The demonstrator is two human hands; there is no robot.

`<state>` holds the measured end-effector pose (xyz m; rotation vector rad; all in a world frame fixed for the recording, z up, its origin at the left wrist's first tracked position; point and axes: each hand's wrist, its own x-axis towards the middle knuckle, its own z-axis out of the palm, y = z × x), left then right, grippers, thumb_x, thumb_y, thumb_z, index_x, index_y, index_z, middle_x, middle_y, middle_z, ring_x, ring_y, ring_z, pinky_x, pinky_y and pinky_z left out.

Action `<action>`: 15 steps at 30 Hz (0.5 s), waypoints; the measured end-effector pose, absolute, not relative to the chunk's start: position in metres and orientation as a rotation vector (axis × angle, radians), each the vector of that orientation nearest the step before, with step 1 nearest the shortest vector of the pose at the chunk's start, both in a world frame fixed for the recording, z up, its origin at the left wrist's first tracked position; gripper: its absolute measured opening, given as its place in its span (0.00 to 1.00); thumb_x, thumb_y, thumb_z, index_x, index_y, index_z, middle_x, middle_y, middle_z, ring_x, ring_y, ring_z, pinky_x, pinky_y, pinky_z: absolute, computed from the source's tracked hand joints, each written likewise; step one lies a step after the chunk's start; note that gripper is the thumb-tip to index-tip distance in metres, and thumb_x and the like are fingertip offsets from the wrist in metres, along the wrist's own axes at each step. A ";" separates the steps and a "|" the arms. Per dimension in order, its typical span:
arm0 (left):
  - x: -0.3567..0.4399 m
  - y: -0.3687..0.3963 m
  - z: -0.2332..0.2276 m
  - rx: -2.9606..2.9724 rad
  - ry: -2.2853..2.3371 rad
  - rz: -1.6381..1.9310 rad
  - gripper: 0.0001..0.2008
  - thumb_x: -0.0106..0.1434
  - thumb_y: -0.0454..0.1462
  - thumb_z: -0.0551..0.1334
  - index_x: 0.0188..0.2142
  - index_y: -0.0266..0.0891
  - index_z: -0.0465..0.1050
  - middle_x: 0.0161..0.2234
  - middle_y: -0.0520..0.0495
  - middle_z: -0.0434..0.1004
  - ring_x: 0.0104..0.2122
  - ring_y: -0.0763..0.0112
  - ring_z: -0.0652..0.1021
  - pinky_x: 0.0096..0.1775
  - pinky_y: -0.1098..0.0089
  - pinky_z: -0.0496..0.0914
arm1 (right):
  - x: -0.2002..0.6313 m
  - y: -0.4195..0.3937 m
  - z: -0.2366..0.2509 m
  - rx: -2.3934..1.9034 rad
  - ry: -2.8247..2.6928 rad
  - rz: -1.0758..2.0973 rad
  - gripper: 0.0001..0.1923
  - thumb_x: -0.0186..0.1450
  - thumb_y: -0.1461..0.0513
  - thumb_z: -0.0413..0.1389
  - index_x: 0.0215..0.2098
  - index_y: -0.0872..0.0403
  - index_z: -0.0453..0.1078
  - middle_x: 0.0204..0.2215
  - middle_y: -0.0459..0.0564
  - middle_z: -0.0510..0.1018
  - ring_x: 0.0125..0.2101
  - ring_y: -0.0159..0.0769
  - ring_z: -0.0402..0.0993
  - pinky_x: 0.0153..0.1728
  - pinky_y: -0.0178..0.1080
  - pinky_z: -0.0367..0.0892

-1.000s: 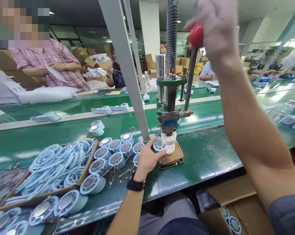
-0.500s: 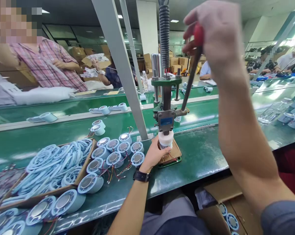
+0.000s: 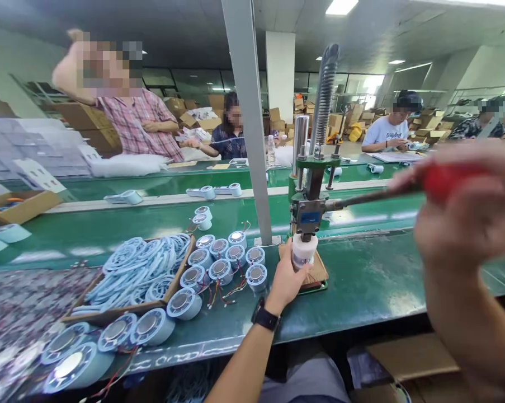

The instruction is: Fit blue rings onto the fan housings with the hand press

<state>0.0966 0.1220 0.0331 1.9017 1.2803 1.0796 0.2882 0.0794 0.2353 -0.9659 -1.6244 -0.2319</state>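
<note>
My right hand grips the red knob of the press lever, which lies pulled down to nearly level. The green hand press stands on the green bench, its ram down on a white cylindrical fixture. My left hand is cupped around the base of that fixture on the brown base board; the part under it is hidden. A black watch sits on my left wrist.
Several pale blue round speaker parts with wires lie left of the press. A cardboard tray of blue rings sits further left. A grey post rises behind. Across the conveyor, people work among boxes.
My right hand has pulled the lever from upright down to nearly level, and the ram has dropped onto the fixture. My left hand slid the blue part in and stayed at the fixture.
</note>
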 end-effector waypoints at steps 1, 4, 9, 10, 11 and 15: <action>0.091 0.117 0.034 1.967 1.349 1.067 0.33 0.67 0.36 0.59 0.69 0.34 0.52 0.66 0.32 0.63 0.65 0.51 0.65 0.64 0.49 0.60 | 0.288 0.101 0.263 -0.892 -1.603 -0.198 0.22 0.75 0.50 0.35 0.54 0.44 0.66 0.43 0.50 0.76 0.42 0.37 0.80 0.46 0.47 0.77; 0.069 0.106 0.034 2.176 1.548 0.992 0.26 0.67 0.32 0.55 0.65 0.35 0.61 0.69 0.33 0.58 0.70 0.46 0.52 0.67 0.39 0.43 | 0.277 0.147 0.293 -0.682 -1.596 -0.034 0.23 0.69 0.57 0.52 0.61 0.53 0.60 0.57 0.54 0.70 0.49 0.34 0.76 0.53 0.41 0.73; 0.028 0.106 0.027 2.461 1.681 0.752 0.26 0.64 0.23 0.51 0.58 0.36 0.73 0.63 0.31 0.68 0.67 0.41 0.62 0.63 0.30 0.47 | 0.246 0.140 0.165 -0.752 -1.354 0.016 0.38 0.66 0.58 0.50 0.71 0.48 0.41 0.65 0.57 0.61 0.64 0.45 0.62 0.61 0.56 0.64; 0.021 0.109 0.025 2.519 1.668 0.702 0.28 0.62 0.22 0.50 0.58 0.37 0.73 0.63 0.33 0.68 0.66 0.43 0.63 0.64 0.31 0.50 | 0.240 0.134 0.130 -0.846 -1.310 0.042 0.40 0.66 0.57 0.50 0.71 0.49 0.37 0.65 0.60 0.59 0.65 0.46 0.61 0.63 0.57 0.62; 0.015 0.112 0.025 2.577 1.645 0.654 0.30 0.61 0.20 0.49 0.58 0.38 0.73 0.63 0.36 0.69 0.66 0.45 0.63 0.64 0.34 0.54 | 0.234 0.130 0.098 -0.950 -1.313 0.106 0.43 0.65 0.57 0.51 0.72 0.51 0.36 0.66 0.61 0.58 0.66 0.47 0.60 0.64 0.56 0.61; -0.001 0.127 0.025 2.760 1.568 0.498 0.38 0.54 0.16 0.48 0.57 0.42 0.74 0.63 0.44 0.70 0.66 0.54 0.64 0.64 0.45 0.62 | 0.213 0.128 0.026 -1.166 -1.425 0.334 0.46 0.59 0.57 0.59 0.70 0.55 0.45 0.58 0.61 0.72 0.55 0.47 0.75 0.54 0.48 0.72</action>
